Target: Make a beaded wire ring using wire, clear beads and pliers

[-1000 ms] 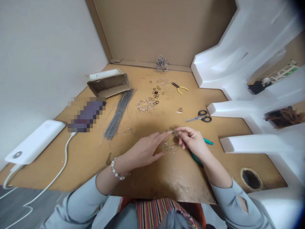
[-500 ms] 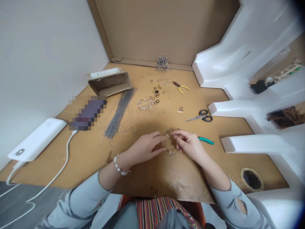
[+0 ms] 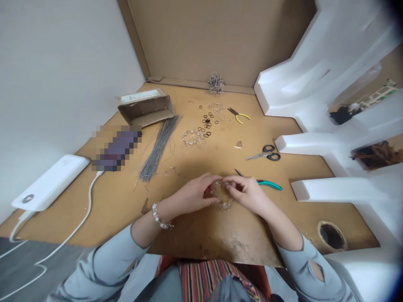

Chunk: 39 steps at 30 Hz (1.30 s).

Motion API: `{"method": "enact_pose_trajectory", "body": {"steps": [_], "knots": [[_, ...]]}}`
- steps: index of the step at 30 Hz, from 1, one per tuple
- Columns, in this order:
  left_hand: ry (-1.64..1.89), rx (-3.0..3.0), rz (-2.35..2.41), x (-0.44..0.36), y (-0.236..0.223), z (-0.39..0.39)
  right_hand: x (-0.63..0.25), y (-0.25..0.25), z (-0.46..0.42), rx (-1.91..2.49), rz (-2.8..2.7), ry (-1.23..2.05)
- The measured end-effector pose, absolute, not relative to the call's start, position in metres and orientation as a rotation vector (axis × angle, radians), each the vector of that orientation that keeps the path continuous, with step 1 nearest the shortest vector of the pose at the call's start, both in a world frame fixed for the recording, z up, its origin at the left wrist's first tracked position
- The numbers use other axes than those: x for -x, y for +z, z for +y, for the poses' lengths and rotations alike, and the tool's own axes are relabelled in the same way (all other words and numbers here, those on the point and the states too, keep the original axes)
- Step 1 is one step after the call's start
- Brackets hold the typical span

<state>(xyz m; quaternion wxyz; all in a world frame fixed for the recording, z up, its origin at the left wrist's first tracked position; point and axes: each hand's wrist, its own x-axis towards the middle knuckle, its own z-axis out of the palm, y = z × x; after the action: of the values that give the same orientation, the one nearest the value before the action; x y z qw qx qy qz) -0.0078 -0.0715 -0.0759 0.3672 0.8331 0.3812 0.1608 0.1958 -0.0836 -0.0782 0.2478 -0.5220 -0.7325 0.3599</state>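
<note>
We locate the beaded wire ring (image 3: 224, 206) above the near part of the tabletop (image 3: 270, 235), between the two hands. The right hand (image 3: 250, 193) pinches its upper edge between thumb and index finger; the remaining fingers are partly concealed. The left hand (image 3: 197, 195) curves against the ring's left side, thumb apart from the index finger; we cannot tell whether its fingertips close on the wire. The ring's thin strands are hard to separate from the surface behind them. A teal-handled tool (image 3: 270, 184) lies partly hidden under the right hand; we see one handle and a dark tip. Pixelation covers a dark device (image 3: 118, 147). Its cable (image 3: 90, 201) leaves view at lower left. The far wire tangle (image 3: 215, 84) is too fine to resolve.
</note>
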Motion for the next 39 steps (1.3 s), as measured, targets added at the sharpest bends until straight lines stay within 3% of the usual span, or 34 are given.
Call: {"method": "enact_pose_trajectory", "body": {"steps": [6,26,39], "knots": [[0.376,-2.091,0.994,0.007,-0.069,-0.072,-0.197,-0.074,-0.086,1.373,-2.075,0.901],[0.249,-2.231,1.086,0.009,-0.064,-0.077,-0.203,-0.069,-0.083,1.121,-2.059,1.064],[0.145,-2.316,1.226,0.008,-0.064,-0.079,-0.211,-0.061,-0.085,1.465,-2.223,0.849]]}}
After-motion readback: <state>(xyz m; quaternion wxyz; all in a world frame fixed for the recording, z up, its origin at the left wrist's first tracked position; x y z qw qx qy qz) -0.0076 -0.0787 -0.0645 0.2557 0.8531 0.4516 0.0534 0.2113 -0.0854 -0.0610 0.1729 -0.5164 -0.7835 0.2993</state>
